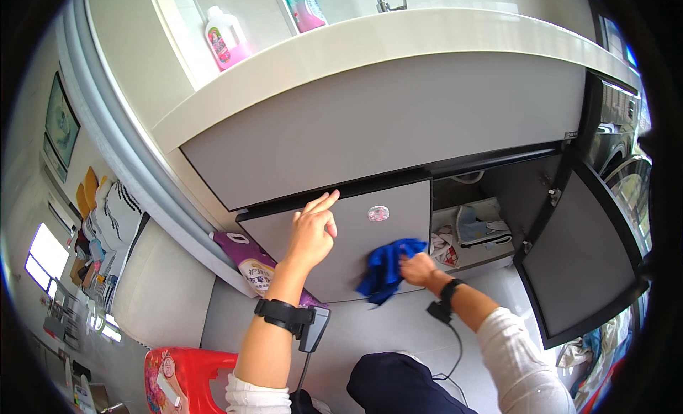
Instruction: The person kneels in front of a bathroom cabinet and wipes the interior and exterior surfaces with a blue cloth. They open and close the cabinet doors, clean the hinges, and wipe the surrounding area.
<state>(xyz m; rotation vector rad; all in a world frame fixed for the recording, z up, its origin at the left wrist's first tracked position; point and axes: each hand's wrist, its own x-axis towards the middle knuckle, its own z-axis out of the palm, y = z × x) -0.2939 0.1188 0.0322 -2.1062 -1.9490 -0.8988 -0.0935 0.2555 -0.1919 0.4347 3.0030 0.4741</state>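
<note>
My right hand [419, 270] grips a bunched blue cloth [385, 275] against the lower right part of the grey cabinet door [341, 248]. Above the cloth, a small round pink sticker [378, 213] is stuck to that door. My left hand [312, 235] holds nothing; its fingers point up at the door's top edge, and whether they touch it I cannot tell. Beside the shut door, the right-hand cabinet door [581, 248] is swung wide. Inside that compartment, folded cloths [480, 227] and a patterned cloth [444, 246] lie on a pale shelf [483, 259].
A purple detergent bag [251, 262] leans by the cabinet's left side. A red detergent jug [187, 379] stands on the floor at lower left. On the white countertop [427, 32] is a white-and-pink bottle [227, 40]. A front-loading washer [613, 142] and clothes [597, 355] are at right.
</note>
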